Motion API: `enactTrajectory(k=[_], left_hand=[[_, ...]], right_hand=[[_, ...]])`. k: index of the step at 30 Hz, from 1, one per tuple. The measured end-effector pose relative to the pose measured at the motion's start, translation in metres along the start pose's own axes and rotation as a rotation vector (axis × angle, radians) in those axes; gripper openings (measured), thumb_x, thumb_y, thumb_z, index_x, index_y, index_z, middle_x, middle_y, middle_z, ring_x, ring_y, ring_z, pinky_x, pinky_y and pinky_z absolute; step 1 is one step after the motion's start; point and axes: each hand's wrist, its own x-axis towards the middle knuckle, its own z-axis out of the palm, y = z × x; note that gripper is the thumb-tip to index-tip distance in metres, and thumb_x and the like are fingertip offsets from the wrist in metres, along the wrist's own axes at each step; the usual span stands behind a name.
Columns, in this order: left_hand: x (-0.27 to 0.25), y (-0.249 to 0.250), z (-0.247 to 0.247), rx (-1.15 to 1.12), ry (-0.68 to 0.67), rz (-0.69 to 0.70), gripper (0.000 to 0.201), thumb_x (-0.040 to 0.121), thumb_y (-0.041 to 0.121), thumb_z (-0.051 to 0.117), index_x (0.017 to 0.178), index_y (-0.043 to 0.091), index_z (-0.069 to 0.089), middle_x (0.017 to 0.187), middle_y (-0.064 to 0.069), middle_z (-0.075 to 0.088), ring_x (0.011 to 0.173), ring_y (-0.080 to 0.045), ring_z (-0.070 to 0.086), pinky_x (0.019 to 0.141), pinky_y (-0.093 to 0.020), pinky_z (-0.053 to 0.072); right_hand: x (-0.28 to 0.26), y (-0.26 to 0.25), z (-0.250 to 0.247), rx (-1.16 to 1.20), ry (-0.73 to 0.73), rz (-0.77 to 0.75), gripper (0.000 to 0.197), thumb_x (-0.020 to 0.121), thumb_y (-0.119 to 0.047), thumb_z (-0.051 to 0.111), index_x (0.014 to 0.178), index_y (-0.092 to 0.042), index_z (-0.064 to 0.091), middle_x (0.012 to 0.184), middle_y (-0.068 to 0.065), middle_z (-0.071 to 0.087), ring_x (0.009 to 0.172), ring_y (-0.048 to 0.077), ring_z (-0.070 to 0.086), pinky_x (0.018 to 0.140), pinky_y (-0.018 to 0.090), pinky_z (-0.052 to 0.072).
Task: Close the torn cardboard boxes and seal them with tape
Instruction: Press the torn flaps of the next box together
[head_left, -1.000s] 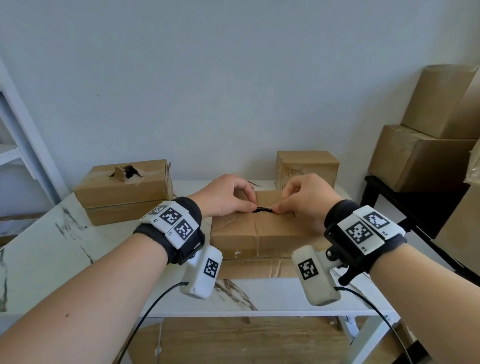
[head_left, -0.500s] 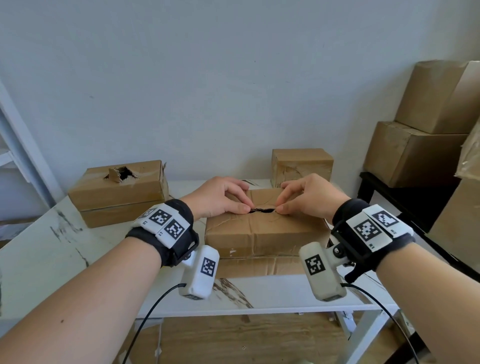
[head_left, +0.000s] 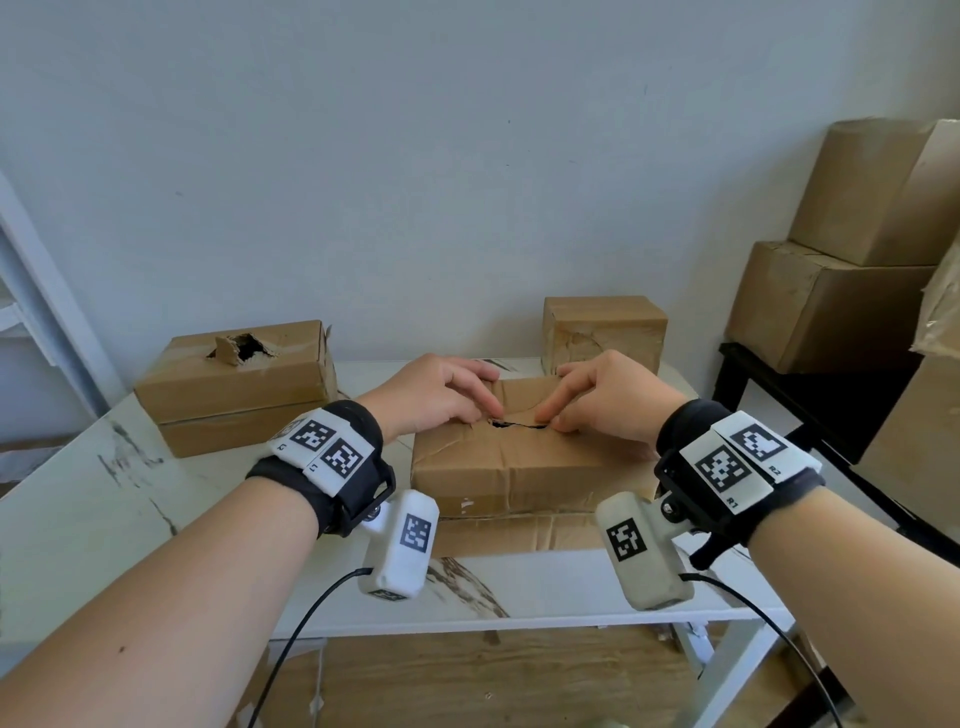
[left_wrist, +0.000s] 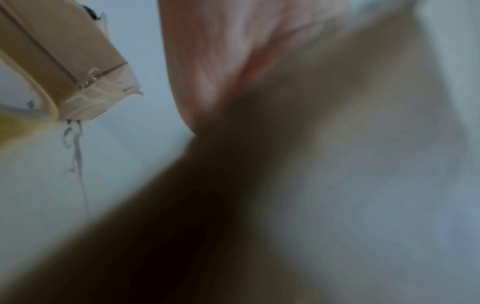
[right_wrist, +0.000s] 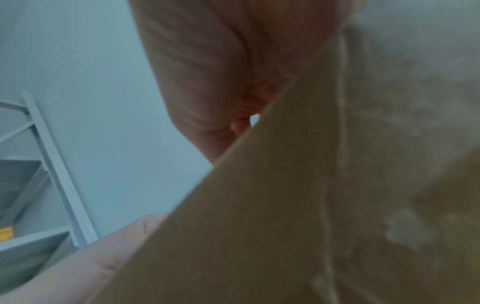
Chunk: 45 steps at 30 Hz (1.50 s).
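Pressing the dark tear (head_left: 519, 424) of the creased brown cardboard box (head_left: 519, 462) together, left hand (head_left: 436, 397) and right hand (head_left: 605, 400) fingertips flat, likely readying it for tape.

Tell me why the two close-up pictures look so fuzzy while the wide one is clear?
Head view: evenly lit and sharp, both hands on the middle box, edges slightly bowed by the wide lens. Left wrist view: left hand blurred, only the torn box crisp. Right wrist view: cardboard too near, so soft and dim.
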Motion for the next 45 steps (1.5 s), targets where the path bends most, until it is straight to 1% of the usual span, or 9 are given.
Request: enactTrajectory(k=[4, 9, 14, 18, 21, 24, 30, 36, 45], left_hand=[[0.003, -0.003, 0.0, -0.034, 0.06, -0.005, 0.031, 0.082, -0.011, 0.055, 0.081, 0.017, 0.068, 0.12, 0.011, 0.059, 0.106, -0.003, 0.052, 0.079, -0.009, 0.043], [0.006, -0.007, -0.002, -0.135, 0.143, -0.044, 0.041, 0.081, -0.017, 0.044, 0.082, 0.018, 0.065, 0.12, 0.004, 0.063, 0.117, -0.013, 0.054, 0.097, -0.038, 0.048], [0.006, -0.003, -0.002, -0.08, 0.189, -0.023, 0.036, 0.087, -0.008, 0.046, 0.088, 0.022, 0.065, 0.119, 0.001, 0.062, 0.114, -0.012, 0.053, 0.087, -0.022, 0.045], [0.005, -0.004, -0.003, -0.027, 0.173, -0.021, 0.044, 0.084, -0.012, 0.042, 0.086, 0.025, 0.065, 0.115, 0.001, 0.063, 0.112, -0.014, 0.054, 0.084, -0.018, 0.044], [0.003, -0.004, -0.003, 0.012, 0.141, -0.01, 0.045, 0.081, -0.013, 0.043, 0.081, 0.026, 0.064, 0.113, 0.002, 0.064, 0.112, -0.017, 0.055, 0.088, -0.025, 0.046], [0.003, -0.004, -0.004, 0.018, 0.128, -0.008, 0.043, 0.079, -0.012, 0.046, 0.083, 0.026, 0.065, 0.112, -0.001, 0.066, 0.111, -0.022, 0.058, 0.093, -0.035, 0.048], [0.0, 0.003, -0.004, 0.121, 0.114, 0.025, 0.018, 0.077, 0.017, 0.07, 0.092, 0.024, 0.065, 0.09, 0.011, 0.063, 0.087, -0.007, 0.058, 0.07, -0.017, 0.043], [0.002, 0.022, 0.005, 0.509, 0.116, 0.129, 0.026, 0.073, 0.031, 0.072, 0.089, 0.018, 0.055, 0.09, 0.002, 0.057, 0.082, -0.017, 0.055, 0.069, -0.029, 0.044], [0.003, 0.025, 0.013, 0.959, 0.086, 0.265, 0.026, 0.091, 0.021, 0.048, 0.114, 0.013, 0.056, 0.107, -0.007, 0.056, 0.087, -0.026, 0.056, 0.067, -0.029, 0.035]], right_hand=[[-0.001, 0.0, -0.005, 0.011, -0.001, -0.016, 0.011, 0.081, -0.015, 0.07, 0.088, -0.019, 0.078, 0.109, 0.001, 0.069, 0.116, 0.012, 0.055, 0.074, 0.014, 0.037], [0.002, -0.013, -0.005, -0.205, 0.153, -0.058, 0.004, 0.081, -0.021, 0.071, 0.083, -0.022, 0.073, 0.077, -0.013, 0.062, 0.075, 0.007, 0.058, 0.062, 0.016, 0.043], [0.004, -0.046, 0.014, -0.692, 0.017, -0.103, 0.012, 0.082, -0.021, 0.065, 0.093, -0.021, 0.069, 0.091, -0.003, 0.068, 0.084, 0.017, 0.063, 0.077, 0.033, 0.055], [0.003, -0.06, 0.025, -1.107, 0.037, -0.217, 0.015, 0.09, -0.014, 0.054, 0.105, -0.016, 0.059, 0.082, 0.0, 0.051, 0.081, 0.024, 0.057, 0.066, 0.031, 0.043], [0.002, -0.061, 0.03, -1.248, 0.056, -0.278, 0.021, 0.093, -0.011, 0.049, 0.112, -0.016, 0.055, 0.089, 0.002, 0.057, 0.092, 0.025, 0.062, 0.064, 0.031, 0.038], [0.003, -0.056, 0.03, -1.256, 0.054, -0.331, 0.033, 0.093, -0.006, 0.045, 0.124, -0.016, 0.043, 0.103, 0.005, 0.063, 0.097, 0.027, 0.062, 0.066, 0.031, 0.038], [0.005, -0.048, 0.036, -1.227, 0.087, -0.362, 0.033, 0.097, -0.007, 0.036, 0.13, -0.01, 0.039, 0.115, 0.009, 0.056, 0.098, 0.031, 0.062, 0.066, 0.032, 0.037], [0.006, -0.044, 0.039, -1.111, 0.141, -0.307, 0.036, 0.094, -0.006, 0.041, 0.129, -0.011, 0.039, 0.117, 0.011, 0.048, 0.091, 0.033, 0.061, 0.062, 0.033, 0.036], [0.0, -0.025, -0.002, -0.732, 0.161, -0.039, 0.018, 0.078, -0.038, 0.064, 0.082, -0.026, 0.051, 0.084, -0.006, 0.059, 0.076, 0.018, 0.055, 0.062, 0.029, 0.041]])
